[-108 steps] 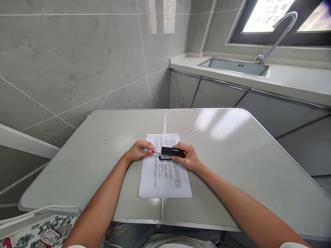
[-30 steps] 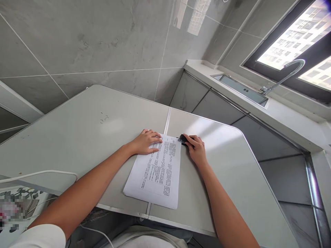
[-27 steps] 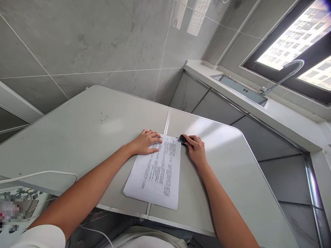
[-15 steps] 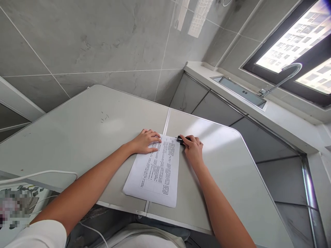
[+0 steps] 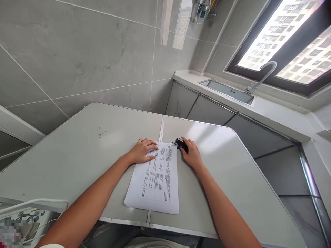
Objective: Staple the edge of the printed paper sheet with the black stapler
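A printed sheet of paper point(image 5: 156, 181) lies on the grey folding table point(image 5: 85, 151), straddling its centre seam. My left hand point(image 5: 141, 151) rests flat on the sheet's top left corner, fingers stretched out. My right hand point(image 5: 190, 155) is closed over a black stapler point(image 5: 180, 143) at the sheet's top right corner. The stapler's nose points at the paper's edge; most of its body is hidden under my fingers.
Beyond the table's far right stands a counter with a steel sink point(image 5: 227, 91) and a curved tap point(image 5: 261, 76) below a window point(image 5: 289, 41). A tiled wall point(image 5: 77, 58) runs behind. A white cable point(image 5: 33, 204) hangs at the near left edge. Small specks point(image 5: 101, 132) dot the tabletop.
Since 3.6 s ago the stapler went from the sheet's middle to its top right corner, and my left hand now lies flat. In the last second only the camera view shifted.
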A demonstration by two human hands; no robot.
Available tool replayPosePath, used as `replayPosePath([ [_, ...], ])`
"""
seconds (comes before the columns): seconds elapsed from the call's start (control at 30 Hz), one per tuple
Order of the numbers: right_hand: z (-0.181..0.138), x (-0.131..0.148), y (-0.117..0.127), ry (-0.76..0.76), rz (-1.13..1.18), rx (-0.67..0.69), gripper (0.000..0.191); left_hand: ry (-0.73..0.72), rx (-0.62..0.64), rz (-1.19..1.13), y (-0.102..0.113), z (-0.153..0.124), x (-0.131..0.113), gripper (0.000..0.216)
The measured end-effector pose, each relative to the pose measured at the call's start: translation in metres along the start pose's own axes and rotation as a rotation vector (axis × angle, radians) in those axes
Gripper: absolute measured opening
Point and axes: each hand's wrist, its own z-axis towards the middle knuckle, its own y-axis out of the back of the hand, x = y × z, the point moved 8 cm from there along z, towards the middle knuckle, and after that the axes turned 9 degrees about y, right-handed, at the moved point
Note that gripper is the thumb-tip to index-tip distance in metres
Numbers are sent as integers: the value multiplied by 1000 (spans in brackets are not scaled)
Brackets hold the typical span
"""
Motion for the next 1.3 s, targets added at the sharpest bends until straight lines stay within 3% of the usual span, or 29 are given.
replayPosePath([
  [0.17, -6, -23, 20, -181, -33, -202, 29, 3, -10, -24, -3, 1, 4, 38],
  [0.3, -6, -3, 41, -210, 18, -384, 28, 11, -12, -123, -6, 4, 10, 28],
  [0.37, -2, 23, 32, -204, 188, -312, 29, 26, -46, -217, -2, 7, 16, 29],
  [0.5, -10, 100, -18, -165, 480, 52, 25, 70, -226, -438, 20, 7, 31, 30],
  [0.6, -24, 148, -48, -78, 513, 222, 25, 163, -371, -565, 33, 4, 48, 31],
  [0.7, -32, 162, -54, 4, 472, 280, 27, 232, -451, -648, 37, 1, 61, 30],
  [0.9, -56, 110, -20, 31, 420, 368, 21, 299, -480, -832, 31, 2, 78, 25],
  [1.07, -95, 55, 17, -82, 393, 285, 15, 407, -537, -970, 27, 2, 94, 24],
  [1.23, -99, 33, 32, -69, 494, 344, 39, 409, -566, -1131, 26, 1, 98, 23],
  [1.3, -84, 9, 47, -68, 523, 258, 43, 400, -593, -1206, 27, -1, 101, 25],
])
